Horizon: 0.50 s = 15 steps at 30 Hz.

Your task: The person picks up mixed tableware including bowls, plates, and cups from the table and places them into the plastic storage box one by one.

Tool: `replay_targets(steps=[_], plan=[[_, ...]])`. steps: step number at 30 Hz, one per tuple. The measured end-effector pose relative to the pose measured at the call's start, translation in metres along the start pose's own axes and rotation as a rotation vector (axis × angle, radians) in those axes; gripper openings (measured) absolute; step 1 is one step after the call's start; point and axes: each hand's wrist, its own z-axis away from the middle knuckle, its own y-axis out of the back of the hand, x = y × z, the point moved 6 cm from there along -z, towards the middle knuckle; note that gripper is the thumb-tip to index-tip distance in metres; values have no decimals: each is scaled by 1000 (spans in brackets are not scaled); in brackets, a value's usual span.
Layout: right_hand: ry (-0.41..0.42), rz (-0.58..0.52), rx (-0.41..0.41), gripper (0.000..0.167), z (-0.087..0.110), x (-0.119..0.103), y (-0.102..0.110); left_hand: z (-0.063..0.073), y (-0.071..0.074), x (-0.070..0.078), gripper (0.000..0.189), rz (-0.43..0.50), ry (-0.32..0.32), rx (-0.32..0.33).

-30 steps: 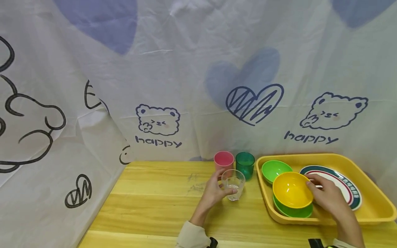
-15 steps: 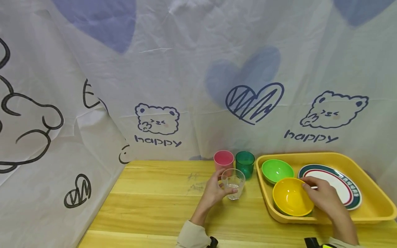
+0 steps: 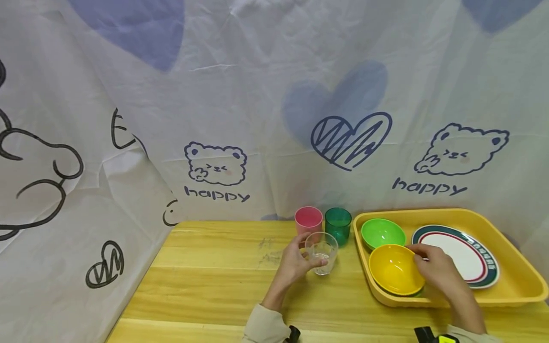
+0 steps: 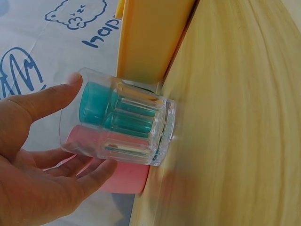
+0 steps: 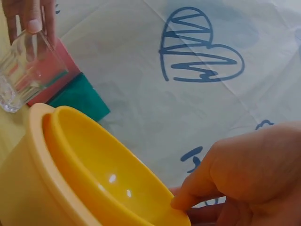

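My left hand (image 3: 296,262) holds a clear glass (image 4: 134,125) between thumb and fingers, its base down at the wooden table. Just behind that glass stand a pink cup (image 3: 308,217) and a teal cup (image 3: 339,226). On the right, my right hand (image 3: 437,267) pinches the rim of a yellow bowl (image 3: 396,270) with thumb and fingers. The bowl sits in the front left corner of the yellow tray (image 3: 521,281), over a green bowl that is nearly hidden. Another green bowl (image 3: 383,232) lies behind it in the tray.
A white plate (image 3: 454,255) with a dark green rim lies in the tray, right of the bowls. The wooden table (image 3: 206,276) stretches left from the cups. A printed cloth (image 3: 257,105) hangs along the back and left side.
The yellow bowl has come down and shifted left with my right hand, covering most of the green bowl beneath. My left hand and the clear glass have stayed in place.
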Motion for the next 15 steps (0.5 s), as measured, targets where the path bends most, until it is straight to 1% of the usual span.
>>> replay_targets(steps=[5,8,12,15], plan=[[-25,-8,-15,39,-1,-3,-4,0,3,0,78,12,29,1],[-23,-5,-3,39,0,-4,-3,-1,5,-1,77,14,40,-2],[6,3,27,37,1,-6,0,0,8,0,76,30,31,-3],[3,4,22,37,1,-5,0,1,10,0,75,48,29,-1]])
